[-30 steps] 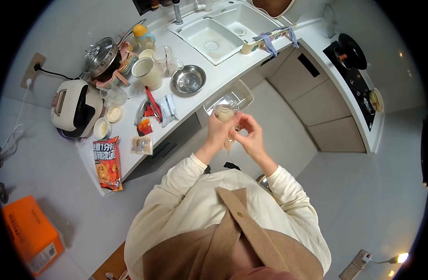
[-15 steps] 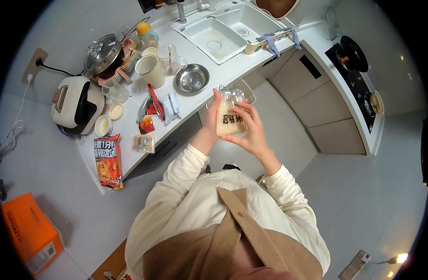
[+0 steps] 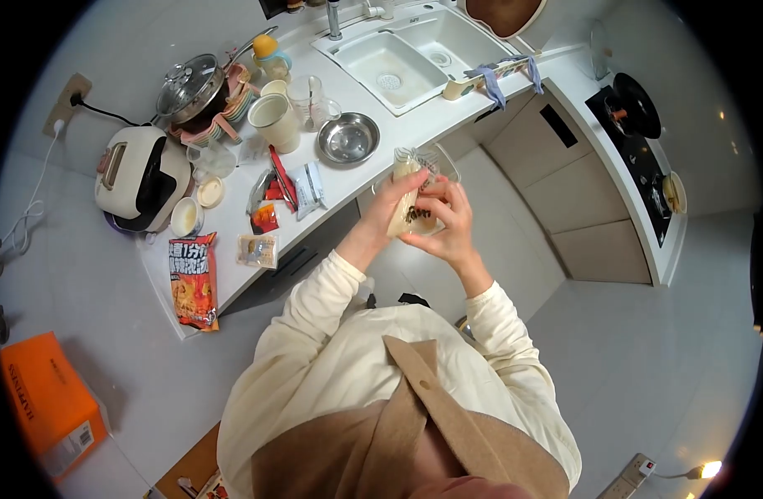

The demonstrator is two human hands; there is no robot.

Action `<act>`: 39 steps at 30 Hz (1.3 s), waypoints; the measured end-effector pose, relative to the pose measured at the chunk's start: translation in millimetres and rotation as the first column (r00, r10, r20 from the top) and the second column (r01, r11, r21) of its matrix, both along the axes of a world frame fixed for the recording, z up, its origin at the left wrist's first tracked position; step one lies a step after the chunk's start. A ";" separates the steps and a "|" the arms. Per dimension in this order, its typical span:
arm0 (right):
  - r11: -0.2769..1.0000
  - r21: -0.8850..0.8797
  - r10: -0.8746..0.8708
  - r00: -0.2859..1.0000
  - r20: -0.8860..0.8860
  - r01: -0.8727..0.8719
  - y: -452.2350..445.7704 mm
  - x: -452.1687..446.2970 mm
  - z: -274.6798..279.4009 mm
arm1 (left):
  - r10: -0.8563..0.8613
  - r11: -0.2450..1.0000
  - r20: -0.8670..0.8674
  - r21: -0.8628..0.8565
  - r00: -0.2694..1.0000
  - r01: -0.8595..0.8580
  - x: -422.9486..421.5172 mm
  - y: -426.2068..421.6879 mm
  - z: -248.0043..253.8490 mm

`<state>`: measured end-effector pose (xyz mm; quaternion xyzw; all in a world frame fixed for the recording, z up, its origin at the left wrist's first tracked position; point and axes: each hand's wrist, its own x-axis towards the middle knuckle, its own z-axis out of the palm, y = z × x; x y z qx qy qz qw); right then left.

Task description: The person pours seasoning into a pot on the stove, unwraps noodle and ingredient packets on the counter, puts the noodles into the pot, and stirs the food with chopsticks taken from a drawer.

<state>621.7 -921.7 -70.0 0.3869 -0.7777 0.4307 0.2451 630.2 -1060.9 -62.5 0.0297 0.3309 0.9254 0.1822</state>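
Note:
A clear packet of pale noodles (image 3: 404,208) with dark printing is held up in front of the body, past the counter's front edge. My left hand (image 3: 385,210) wraps round its left side, thumb across the front. On the right side, the bent fingers and thumb of my right hand (image 3: 452,218) grip the packet over its printed face. The crinkled clear top of the packet sticks up above both hands. Behind it, partly hidden, is a pale bin (image 3: 450,163) at the cabinet.
The counter (image 3: 361,185) holds a steel bowl (image 3: 348,139), a beige cup (image 3: 275,122), red and silver sachets, an orange noodle bag (image 3: 193,283), a rice cooker (image 3: 142,179) and a lidded pan (image 3: 190,89). Behind are a double sink (image 3: 390,66) and, rightward, a stove (image 3: 639,162).
The noodle packet came into clear view with its printed face showing, then turned more edge-on. Both hands stay on it and have shifted their grip. The view has moved slightly.

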 end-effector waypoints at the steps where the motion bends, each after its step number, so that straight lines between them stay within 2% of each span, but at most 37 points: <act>1: 1.000 -0.002 -0.002 1.000 -0.003 0.002 0.3 0.9 -2.0 | -0.015 1.000 -0.018 -0.012 1.000 0.015 -0.1 -3.9 2.0; 2: 1.000 -0.008 -0.006 1.000 -0.014 0.006 -0.1 -0.7 -2.6 | -0.031 0.999 -0.042 -0.028 0.999 0.030 -2.1 -7.0 6.2; 5: 1.000 -0.022 -0.015 1.000 0.003 0.015 1.4 -3.7 3.3 | -0.030 0.980 -0.171 0.187 0.985 0.062 6.3 -5.4 26.1; 8: 1.000 -0.020 0.011 0.997 0.072 -0.009 10.2 4.9 14.7 | -0.241 0.939 -0.243 0.188 0.940 0.289 16.9 -15.1 -6.9; 11: 0.998 0.044 0.041 0.994 0.099 -0.046 26.6 12.7 29.8 | -0.420 0.907 -0.191 -0.052 0.887 0.418 22.5 -24.7 -15.2; 13: 0.997 0.072 0.032 0.998 0.057 -0.036 32.6 13.3 52.1 | -0.402 0.871 -0.398 -0.444 0.824 0.210 21.6 -22.3 10.2; 14: 0.988 0.151 0.040 0.999 -0.036 -0.034 36.4 11.2 64.1 | -0.420 0.803 -0.487 -0.592 0.766 0.063 22.0 -20.0 15.4; 15: 0.973 0.230 0.055 0.990 -0.128 -0.024 40.5 5.8 75.0 | -0.404 0.788 -0.482 -0.615 0.777 0.028 23.3 -17.3 9.5; 16: 0.952 0.306 0.078 0.973 -0.216 -0.008 42.7 4.2 85.4 | -0.425 0.777 -0.472 -0.629 0.772 0.044 24.2 -16.5 11.9; 17: 0.935 0.355 0.108 0.967 -0.231 -0.020 41.0 6.9 96.2 | -0.447 0.763 -0.462 -0.644 0.766 0.057 24.2 -17.1 17.4; 18: 0.935 0.353 0.121 0.961 -0.247 -0.027 41.5 6.3 94.8 | -0.469 0.748 -0.453 -0.660 0.758 0.068 23.0 -18.5 21.9; 21: 0.938 0.342 0.162 0.947 -0.277 -0.060 43.7 5.7 91.7 | -0.389 0.824 -0.376 -0.550 0.841 0.136 29.5 -20.6 24.3; 23: 0.945 0.313 0.186 0.941 -0.284 -0.092 39.7 6.1 95.3 | -0.389 0.805 -0.440 -0.589 0.809 0.067 28.8 -19.8 19.1; 26: 0.909 0.397 0.187 0.976 -0.116 -0.127 32.3 8.8 106.9 | -0.370 0.775 -0.433 -0.632 0.822 0.016 29.9 -16.9 18.0; 30: 0.881 0.442 0.237 0.966 -0.099 -0.171 30.3 4.6 99.3 | -0.382 0.706 -0.394 -0.708 0.836 -0.010 29.0 -13.0 5.5; 33: 0.848 0.483 0.286 0.955 -0.076 -0.216 36.6 1.3 93.6 | -0.339 0.759 -0.274 -0.645 0.900 0.089 29.6 -18.5 1.0; 36: 0.811 0.524 0.312 0.950 -0.014 -0.259 42.1 0.9 101.0 | -0.255 0.804 -0.387 -0.594 0.886 -0.028 31.1 -13.4 11.0; 38: 0.791 0.545 0.322 0.947 0.016 -0.278 44.2 1.6 103.8 | -0.222 0.758 -0.409 -0.644 0.885 -0.108 33.5 -13.0 28.1; 39: 0.820 0.515 0.293 0.956 -0.006 -0.248 43.9 1.7 103.3 | -0.208 0.731 -0.424 -0.666 0.882 -0.148 32.5 -12.3 35.9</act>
